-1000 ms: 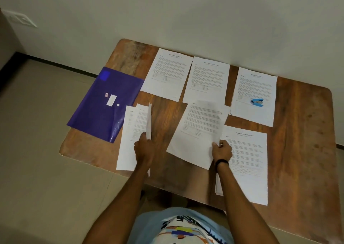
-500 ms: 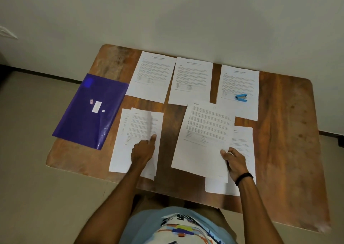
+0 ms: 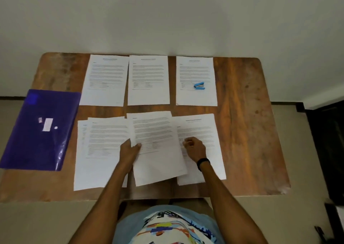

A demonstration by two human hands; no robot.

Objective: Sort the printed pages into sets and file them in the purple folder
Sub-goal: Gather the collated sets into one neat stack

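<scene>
From the head view, the left hand (image 3: pixel 130 151) pinches the left edge of the loose sheet (image 3: pixel 158 160), thumb on top. The right hand (image 3: pixel 194 147) curls at its right edge, and I cannot tell whether it grips anything. The sheet looks light, floppy and prone to slide, so I'd hold both side edges; the purple folder (image 3: pixel 41 130) lies well left of the left fingers (image 3: pixel 128 143).

Left hand (image 3: pixel 129 151) grip on the middle page (image 3: pixel 158 161)
</scene>
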